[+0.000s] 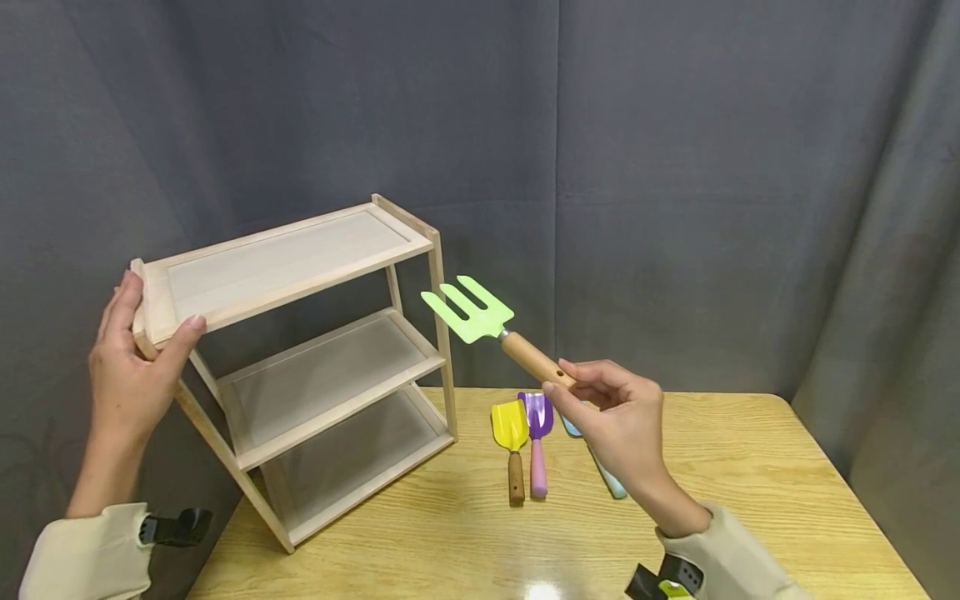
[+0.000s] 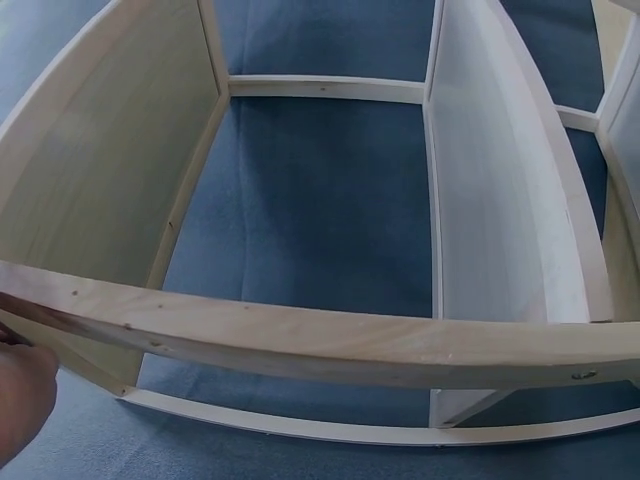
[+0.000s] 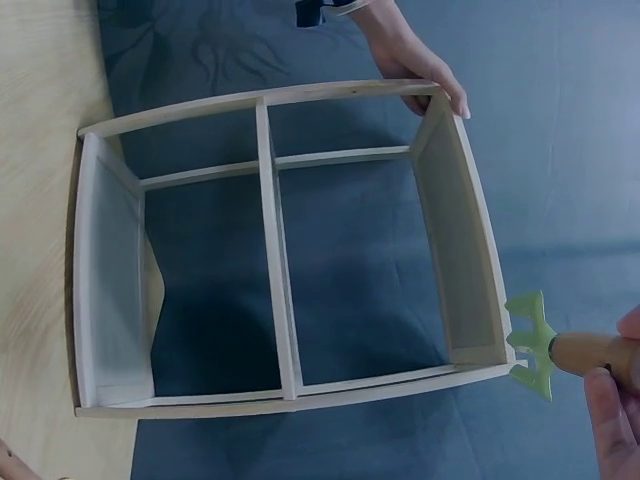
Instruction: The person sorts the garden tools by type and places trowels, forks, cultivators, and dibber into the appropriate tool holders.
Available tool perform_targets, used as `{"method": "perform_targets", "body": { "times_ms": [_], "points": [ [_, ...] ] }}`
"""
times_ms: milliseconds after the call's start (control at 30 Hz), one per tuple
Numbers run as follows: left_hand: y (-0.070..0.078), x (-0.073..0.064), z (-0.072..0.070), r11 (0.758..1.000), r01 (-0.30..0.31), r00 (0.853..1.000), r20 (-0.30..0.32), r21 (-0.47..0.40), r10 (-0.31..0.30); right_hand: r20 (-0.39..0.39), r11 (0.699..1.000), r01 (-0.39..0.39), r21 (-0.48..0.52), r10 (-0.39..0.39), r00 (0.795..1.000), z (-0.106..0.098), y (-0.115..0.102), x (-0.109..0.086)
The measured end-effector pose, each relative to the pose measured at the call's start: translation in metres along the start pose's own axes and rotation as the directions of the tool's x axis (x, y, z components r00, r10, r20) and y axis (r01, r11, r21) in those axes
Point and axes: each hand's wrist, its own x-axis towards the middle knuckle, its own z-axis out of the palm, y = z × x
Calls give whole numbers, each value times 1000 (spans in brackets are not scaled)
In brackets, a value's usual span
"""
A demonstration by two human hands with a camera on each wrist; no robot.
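Note:
A light wooden three-tier shelf rack (image 1: 330, 283) stands at the left of the table, its tiers bare. My left hand (image 1: 135, 375) grips its upper left corner, thumb on the front edge and fingers around the side. Between thumb and fingers, my right hand (image 1: 618, 417) pinches the wooden handle end of a light green garden fork (image 1: 480, 321). The fork is in the air just right of the rack, its three tines pointing up and left. The right wrist view shows the fork (image 3: 540, 350) near the rack's top end.
On the wooden table (image 1: 720, 467) lie a yellow hand shovel (image 1: 510, 425) with a brown handle and a purple hand shovel (image 1: 537, 414) with a pink handle. A light blue tool (image 1: 613, 483) is partly hidden by my right hand. Grey curtains (image 1: 675, 167) hang behind.

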Motion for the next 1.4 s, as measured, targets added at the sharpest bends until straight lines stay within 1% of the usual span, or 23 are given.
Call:
{"method": "perform_targets", "body": {
  "times_ms": [133, 233, 467, 700, 867, 1000, 1267, 1400],
  "points": [
    [1, 1, 3, 1000, -18, 1000, -9, -20, 17, 3, 1000, 7, -3, -7, 1000, 3, -4, 8],
    [1, 0, 4, 1000, -21, 1000, -11, -18, 21, 13, 1000, 8, -21, -7, 1000, 5, -8, 14],
    [2, -1, 5, 1000, -9, 1000, -10, -30, 8, 32, 999, -8, -40, 9, 999, 12, -14, 24],
    [2, -2, 6, 999, 10, 1000, 7, -36, -10, 30, 999, -28, -24, 29, 999, 21, -13, 33],
    [2, -2, 4, 1000, -1, 1000, 3, -16, 1, 30, 999, -41, -14, 42, 999, 28, -12, 38],
    [1, -2, 3, 1000, -5, 1000, 6, -7, 5, 40, 999, -29, -17, 29, 999, 32, -12, 42],
    [3, -4, 3, 1000, 11, 1000, 28, 9, -11, 50, 1000, 6, 7, -6, 999, 40, -9, 52],
    [4, -4, 3, 1000, 4, 999, 34, 8, -5, 50, 1000, 14, 6, -15, 999, 45, -6, 57]
  ]
}}
